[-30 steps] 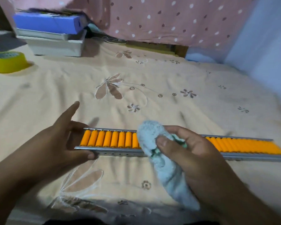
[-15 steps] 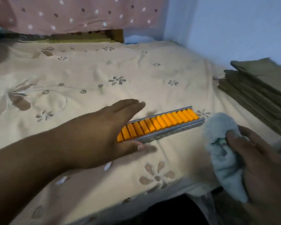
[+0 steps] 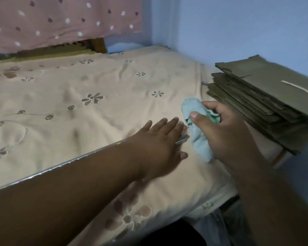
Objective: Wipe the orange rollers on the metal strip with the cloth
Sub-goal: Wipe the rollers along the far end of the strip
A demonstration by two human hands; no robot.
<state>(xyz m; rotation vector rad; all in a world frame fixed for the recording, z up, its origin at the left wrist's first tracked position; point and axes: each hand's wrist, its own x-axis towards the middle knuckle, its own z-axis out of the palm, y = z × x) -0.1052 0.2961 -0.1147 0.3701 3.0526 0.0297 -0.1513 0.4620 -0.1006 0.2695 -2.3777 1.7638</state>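
The metal strip (image 3: 182,140) lies slantwise on the bed, almost wholly hidden under my left forearm. Only its shiny far edge and its right end show. Of the orange rollers (image 3: 118,143), just a tiny speck peeks out beside my arm. My left hand (image 3: 158,144) lies over the strip's right end, fingers stretched across it and thumb on the near side, holding it down. My right hand (image 3: 226,132) grips a bunched light blue cloth (image 3: 194,110), which hangs right beside the strip's end and close to my left fingertips.
The beige flowered bedsheet (image 3: 78,96) covers the bed. A stack of flat brown cardboard sheets (image 3: 267,98) sits at the right edge against the blue wall. A pink dotted fabric (image 3: 60,20) hangs behind. The bed's front edge drops off at lower right.
My left hand has slid along to the strip's right end and now covers the rollers. The right hand with the cloth has come up and in, next to that end.
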